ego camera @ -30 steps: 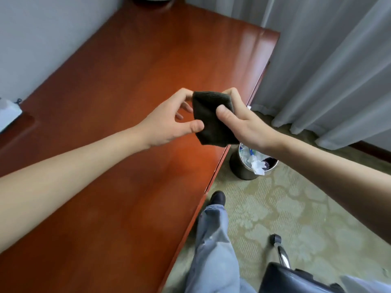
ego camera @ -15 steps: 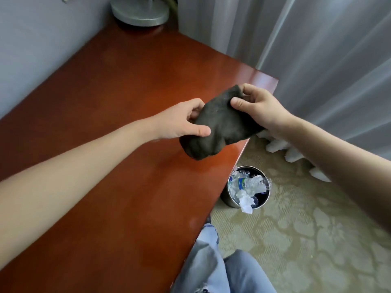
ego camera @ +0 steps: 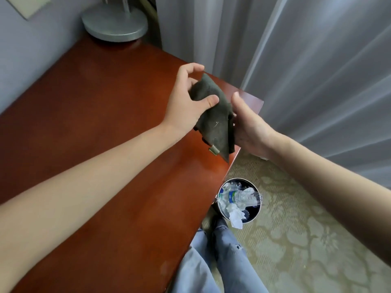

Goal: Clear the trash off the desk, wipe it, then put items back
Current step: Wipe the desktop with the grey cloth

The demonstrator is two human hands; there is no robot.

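Note:
A dark grey-green cloth hangs folded above the right end of the red-brown wooden desk. My left hand pinches its upper part between thumb and fingers. My right hand holds the cloth's right side from behind, thumb pointing up; its fingers are hidden by the cloth. On the floor below the desk edge stands a small metal trash bin filled with a crushed plastic bottle and crumpled tissue.
A round grey lamp base stands at the desk's far corner by the wall. Pale curtains hang to the right. My legs in jeans stand on patterned carpet beside the bin.
The view has tilted up and toward the desk's far end. The cloth has turned from a sideways stretch to hanging down, and my right hand has dropped from its top corner to its side.

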